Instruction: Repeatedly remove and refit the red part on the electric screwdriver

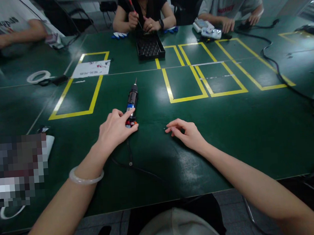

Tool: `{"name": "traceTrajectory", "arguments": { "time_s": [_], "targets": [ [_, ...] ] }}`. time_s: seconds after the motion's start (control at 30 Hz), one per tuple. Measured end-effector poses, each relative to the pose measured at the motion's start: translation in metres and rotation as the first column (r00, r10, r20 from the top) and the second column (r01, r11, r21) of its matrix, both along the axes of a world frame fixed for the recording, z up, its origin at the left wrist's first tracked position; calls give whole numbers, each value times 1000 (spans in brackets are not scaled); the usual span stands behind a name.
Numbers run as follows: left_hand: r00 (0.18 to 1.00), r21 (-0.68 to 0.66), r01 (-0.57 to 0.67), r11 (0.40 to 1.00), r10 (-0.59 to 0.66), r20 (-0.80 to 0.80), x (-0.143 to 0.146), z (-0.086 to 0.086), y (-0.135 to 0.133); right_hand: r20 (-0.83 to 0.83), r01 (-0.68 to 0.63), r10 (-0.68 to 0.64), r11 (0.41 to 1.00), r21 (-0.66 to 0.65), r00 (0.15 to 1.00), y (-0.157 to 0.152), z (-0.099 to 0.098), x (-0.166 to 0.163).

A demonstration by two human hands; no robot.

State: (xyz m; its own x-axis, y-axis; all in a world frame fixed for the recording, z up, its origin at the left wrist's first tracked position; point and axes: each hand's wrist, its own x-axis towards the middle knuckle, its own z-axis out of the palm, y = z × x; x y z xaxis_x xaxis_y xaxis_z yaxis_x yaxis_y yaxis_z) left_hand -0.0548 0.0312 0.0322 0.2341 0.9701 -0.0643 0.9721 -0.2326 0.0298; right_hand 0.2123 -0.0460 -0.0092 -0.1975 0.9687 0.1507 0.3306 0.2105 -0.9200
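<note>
An electric screwdriver (132, 97) with a dark body, a blue band and a thin bit lies on the green table, its bit toward the far side. My left hand (114, 127) is closed on its rear part, index finger across the band and thumb near the red-and-orange end. The remaining fingers are folded. To the right, my right hand (185, 131) rests just over the tabletop with loosely bent fingers, thumb apart from the index finger. Beside its fingertips is a tiny bright speck (164, 128), too small to name.
Yellow tape rectangles (189, 99) mark the table. A black tray (151, 55) stands before a person opposite holding a red-handled tool. A printed sheet (91, 69) and white tape roll (38, 77) lie left. Black cables (277, 74) cross the right side; other people sit opposite.
</note>
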Motion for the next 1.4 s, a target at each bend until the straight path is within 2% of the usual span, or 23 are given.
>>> {"name": "traceTrajectory", "arguments": {
  "time_s": [0.23,0.37,0.47,0.67,0.83,1.07,1.2,1.3,1.33,1.4],
  "targets": [
    [970,-17,-242,970,242,6,-72,-1,42,-18,-3,3,1000,-6,1000,1,3,1],
    [938,-8,-347,938,346,-8,-107,2,53,-21,-5,5,1000,-8,1000,1,4,1],
    [917,51,-397,917,398,-10,-120,-1,53,-25,-7,7,1000,-11,1000,1,4,1],
    [941,292,-278,915,321,-110,-106,-8,38,-33,-10,9,1000,-17,999,2,4,2],
    [957,306,-226,925,269,-106,-96,-10,36,-36,-13,12,1000,-15,999,2,1,2],
    [938,299,-331,895,347,2,-100,-11,40,-47,-13,13,1000,-3,999,3,-1,2],
    [943,332,-326,885,328,51,-98,-8,39,-53,-15,15,1000,-4,998,2,-1,2],
    [952,329,-276,903,210,223,-85,-4,36,-59,-16,16,1000,-12,998,2,-1,1],
    [932,272,-241,932,143,334,-77,-3,33,-65,-20,19,1000,-19,998,2,-2,1],
    [809,58,-96,994,44,586,-56,-1,23,-102,-35,31,999,-40,994,3,-2,0]
  ]
}}
